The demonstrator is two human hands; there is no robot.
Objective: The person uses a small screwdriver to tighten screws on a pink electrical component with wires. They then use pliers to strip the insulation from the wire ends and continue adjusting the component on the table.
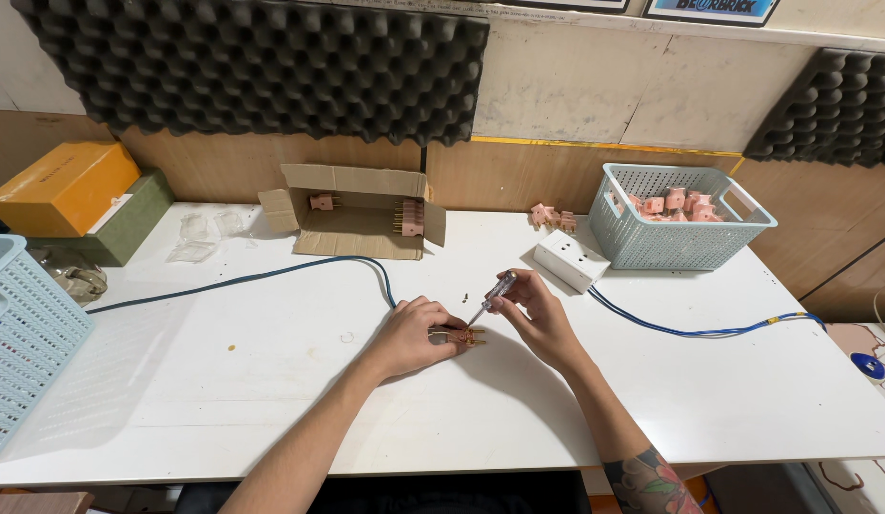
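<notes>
My left hand point(414, 335) rests on the white table point(271, 381) and pins down a small pink plug part with brass prongs point(466, 335). My right hand point(538, 314) grips a screwdriver with a clear handle point(493, 295), tilted so that its tip points down onto the plug part. The two hands sit close together near the middle of the table.
A white socket box point(571, 258) with a blue cable point(690, 331) lies behind my right hand. A light-blue basket point(685, 238) of pink parts stands at back right, an open cardboard box point(357, 214) at back centre. Another basket point(24, 333) and stacked boxes point(67, 186) are at left.
</notes>
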